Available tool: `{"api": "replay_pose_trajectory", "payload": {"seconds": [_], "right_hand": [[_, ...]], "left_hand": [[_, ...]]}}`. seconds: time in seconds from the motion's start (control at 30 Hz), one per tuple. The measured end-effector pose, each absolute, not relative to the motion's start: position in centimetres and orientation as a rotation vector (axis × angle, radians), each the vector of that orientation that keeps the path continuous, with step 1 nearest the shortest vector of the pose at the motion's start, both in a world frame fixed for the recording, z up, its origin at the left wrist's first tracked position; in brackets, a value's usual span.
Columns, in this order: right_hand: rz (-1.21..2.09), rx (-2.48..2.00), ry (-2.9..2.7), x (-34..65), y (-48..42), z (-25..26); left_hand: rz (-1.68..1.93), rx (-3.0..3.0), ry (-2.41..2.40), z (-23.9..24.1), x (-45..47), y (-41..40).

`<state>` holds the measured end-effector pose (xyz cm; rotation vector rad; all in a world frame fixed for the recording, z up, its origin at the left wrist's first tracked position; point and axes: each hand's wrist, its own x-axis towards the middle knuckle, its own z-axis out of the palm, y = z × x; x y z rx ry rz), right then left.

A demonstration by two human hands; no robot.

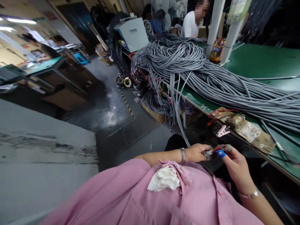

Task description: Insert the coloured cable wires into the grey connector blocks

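My left hand (196, 152) is closed on the end of a grey cable (209, 153), just below the edge of the green table (257, 62). My right hand (235, 167) pinches the same cable end from the other side, where thin red wires (217, 148) stick out. A blue wrap covers one right fingertip. A metal watch sits on my left wrist and a thin bracelet on the right. My pink shirt (140, 197) fills the foreground, with a white cloth (165, 179) in its pocket.
A big heap of grey cables (211, 72) covers the table and spills over its left end. A pink clip (222, 131) and brown taped card (246, 129) hang at the table edge. A person in white (191, 25) sits far behind. Grey box (133, 32), wet floor (112, 109).
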<state>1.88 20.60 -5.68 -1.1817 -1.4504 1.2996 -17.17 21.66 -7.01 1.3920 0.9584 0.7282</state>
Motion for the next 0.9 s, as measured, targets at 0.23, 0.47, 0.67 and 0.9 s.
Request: {"api": "replay_pose_trajectory", "payload": {"seconds": [0.23,0.47,0.67,0.9], "right_hand": [[1.228,-1.266,-1.588,4.7,21.6,-6.7],[1.291,-1.201,-1.61,3.0,22.5,-5.6],[1.397,-1.14,-1.455,0.7,21.9,-5.4],[1.49,-1.142,-1.231,-0.4,22.3,-5.2]], "left_hand": [[0.763,1.364,0.764,-4.4,-17.6,21.8],[0.665,1.331,0.706,-3.9,-18.1,22.9],[0.719,1.211,0.835,-5.1,-18.1,21.9],[0.748,1.197,0.889,-5.2,-18.1,21.7]]}}
